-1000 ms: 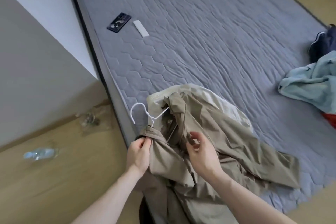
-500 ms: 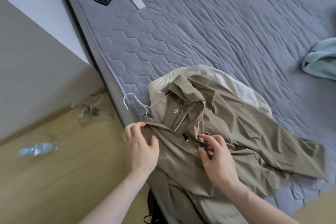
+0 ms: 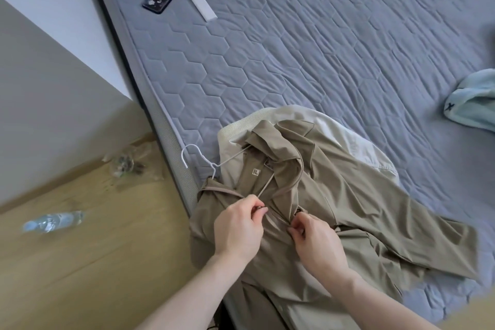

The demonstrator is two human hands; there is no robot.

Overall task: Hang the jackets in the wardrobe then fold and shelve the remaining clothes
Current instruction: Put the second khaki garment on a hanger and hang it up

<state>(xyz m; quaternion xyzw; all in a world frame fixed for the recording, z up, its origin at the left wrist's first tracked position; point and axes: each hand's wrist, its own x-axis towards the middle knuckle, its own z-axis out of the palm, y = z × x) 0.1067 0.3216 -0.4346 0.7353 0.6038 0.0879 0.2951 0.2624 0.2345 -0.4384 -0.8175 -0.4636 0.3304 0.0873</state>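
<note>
Currently khaki jacket lies at bed edge, white hanger inside collar. Left hand, right hand: fingers pinched on front edges near neck. Advice: fasten top closure squarely, keep shoulders seated on hanger before lifting.

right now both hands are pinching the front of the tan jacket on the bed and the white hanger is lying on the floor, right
Not quite. The white hanger is not on the floor: the head view shows it inside the tan jacket, its hook sticking out at the collar over the bed edge. The left hand and right hand do pinch the jacket's front.
</note>
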